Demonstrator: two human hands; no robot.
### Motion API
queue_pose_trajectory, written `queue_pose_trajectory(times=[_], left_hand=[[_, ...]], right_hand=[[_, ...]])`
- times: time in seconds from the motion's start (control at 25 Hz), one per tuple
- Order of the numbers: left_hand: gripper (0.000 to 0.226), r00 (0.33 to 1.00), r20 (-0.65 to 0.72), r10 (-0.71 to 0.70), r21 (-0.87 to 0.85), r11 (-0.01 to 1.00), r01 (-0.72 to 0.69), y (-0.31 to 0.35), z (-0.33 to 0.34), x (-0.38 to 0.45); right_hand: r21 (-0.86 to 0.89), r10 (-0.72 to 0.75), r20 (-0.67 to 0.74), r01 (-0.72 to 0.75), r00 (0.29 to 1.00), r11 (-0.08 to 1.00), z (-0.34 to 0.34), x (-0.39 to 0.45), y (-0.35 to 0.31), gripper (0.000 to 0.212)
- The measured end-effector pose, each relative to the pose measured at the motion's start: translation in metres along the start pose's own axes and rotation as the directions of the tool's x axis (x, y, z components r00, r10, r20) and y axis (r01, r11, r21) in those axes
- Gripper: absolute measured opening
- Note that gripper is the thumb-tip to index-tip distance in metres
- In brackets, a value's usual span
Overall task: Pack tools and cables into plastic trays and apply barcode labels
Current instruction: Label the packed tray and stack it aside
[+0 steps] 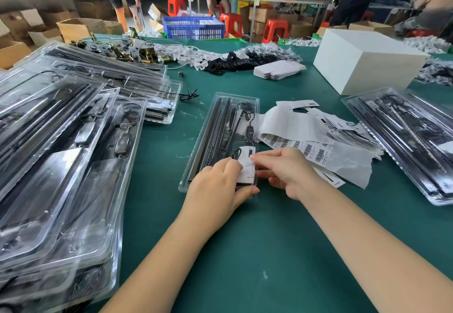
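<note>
Centre of bench (245,251): one tray (220,138), both hands at its near end. Left: stacked trays (61,153). Right of tray: barcode label sheets (306,146), then further trays (411,138). Behind those: box (367,60).

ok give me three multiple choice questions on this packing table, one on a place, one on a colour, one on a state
1. Where is the barcode sheet?
A. right of the middle tray
B. on the white box
C. in the blue crate

2. What colour is the table cover?
A. red
B. green
C. grey

3. What are both hands doing?
A. resting flat
B. lifting the box
C. handling a white card at the tray's near end

Answers: 1 A, sheet lies beside the tray; 2 B, cover looks green; 3 C, left hand and right hand meet at the card.
</note>
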State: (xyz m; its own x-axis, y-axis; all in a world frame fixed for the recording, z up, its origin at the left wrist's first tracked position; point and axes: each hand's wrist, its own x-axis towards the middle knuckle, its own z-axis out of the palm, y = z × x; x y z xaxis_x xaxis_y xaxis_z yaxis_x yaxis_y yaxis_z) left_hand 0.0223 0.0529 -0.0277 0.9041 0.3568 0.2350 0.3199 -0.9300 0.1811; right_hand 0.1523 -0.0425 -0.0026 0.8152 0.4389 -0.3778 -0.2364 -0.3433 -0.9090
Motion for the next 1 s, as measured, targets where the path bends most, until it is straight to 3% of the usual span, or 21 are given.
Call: queue_pose_trajectory(times=[0.44,0.64,1.0], left_hand=[[0.061,1.000,0.004,-0.016,-0.070,0.997,0.016,-0.001,0.002,-0.004],[0.060,1.000,0.003,-0.015,-0.077,0.997,0.015,-0.003,0.002,-0.004],[0.065,1.000,0.029,-0.006,-0.094,0.995,0.009,-0.004,0.002,-0.005]], right_hand=[[-0.009,0.078,-0.020,-0.078,0.997,0.997,0.002,0.002,-0.002,0.004],[0.031,0.109,-0.027,-0.108,0.994,0.994,0.007,0.009,-0.006,0.013],[-0.118,0.144,0.048,-0.137,0.988,0.983,0.001,0.009,-0.014,0.010]])
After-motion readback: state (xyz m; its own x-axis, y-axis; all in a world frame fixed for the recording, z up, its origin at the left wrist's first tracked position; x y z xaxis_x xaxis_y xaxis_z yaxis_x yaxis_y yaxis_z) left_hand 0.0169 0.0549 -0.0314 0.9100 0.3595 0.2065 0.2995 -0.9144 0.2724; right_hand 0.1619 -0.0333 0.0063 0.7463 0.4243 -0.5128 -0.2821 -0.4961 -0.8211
